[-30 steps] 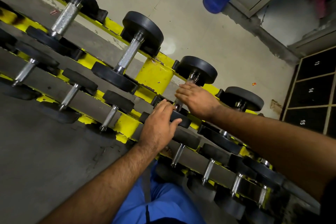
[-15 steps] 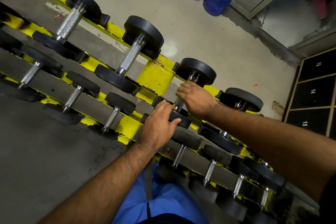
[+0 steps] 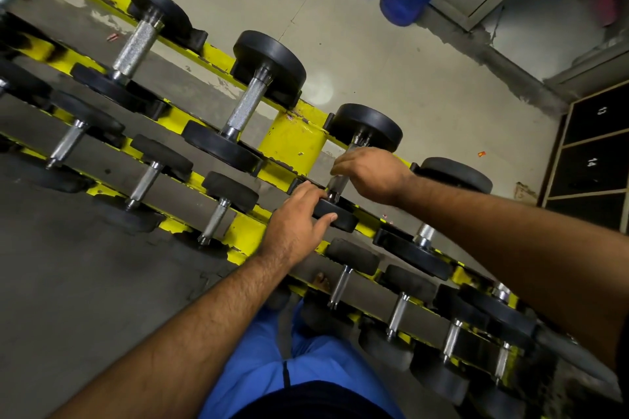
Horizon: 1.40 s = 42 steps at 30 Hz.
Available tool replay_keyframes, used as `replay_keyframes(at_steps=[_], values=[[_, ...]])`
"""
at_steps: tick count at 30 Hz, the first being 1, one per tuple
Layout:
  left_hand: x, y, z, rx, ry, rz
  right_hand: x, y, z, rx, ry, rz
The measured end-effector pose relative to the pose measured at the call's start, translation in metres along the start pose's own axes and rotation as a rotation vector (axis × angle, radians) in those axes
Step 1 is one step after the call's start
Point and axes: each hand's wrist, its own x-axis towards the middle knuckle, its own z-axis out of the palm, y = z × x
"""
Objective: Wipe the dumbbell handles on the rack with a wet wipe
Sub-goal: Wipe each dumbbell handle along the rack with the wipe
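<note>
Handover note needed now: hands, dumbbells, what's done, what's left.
Right hand: curled round the handle of the top-row dumbbell just right of the yellow post; the wipe itself is hidden under the fingers.
Left hand: holds that dumbbell's near plate, steadying it.
Done: cannot tell which handles are already wiped.
Left: finish this handle, then the other handles on the rack.

Black-ended dumbbell (image 3: 354,160) with steel handle (image 3: 337,184), lying across the yellow rack (image 3: 292,143).
</note>
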Motion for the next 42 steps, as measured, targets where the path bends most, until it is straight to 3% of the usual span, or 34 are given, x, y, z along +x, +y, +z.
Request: replay_keyframes(at_steps=[6,12,16,23,31,36,42], values=[[0.006,-0.008,-0.014,0.008,-0.098,0.036,-0.013,-0.019,-0.011,0.38,0.184,0.312],[0.028,-0.03,-0.026,0.064,-0.28,-0.002,-0.02,-0.031,-0.006,0.354,0.293,0.402],[0.037,-0.039,-0.018,0.047,-0.236,0.012,-0.022,-0.037,-0.003,0.275,0.36,0.446],[0.032,-0.035,-0.013,0.098,-0.175,0.11,-0.026,-0.033,-0.001,0.377,0.374,0.601],[0.024,-0.015,-0.016,0.521,-0.044,0.358,-0.027,-0.025,0.002,0.295,0.497,0.654],[0.011,0.006,0.003,0.731,-0.01,0.462,-0.022,-0.013,0.002,0.253,0.558,0.454],[0.008,0.012,0.01,0.746,0.073,0.363,-0.012,0.012,0.02,0.149,0.754,0.111]])
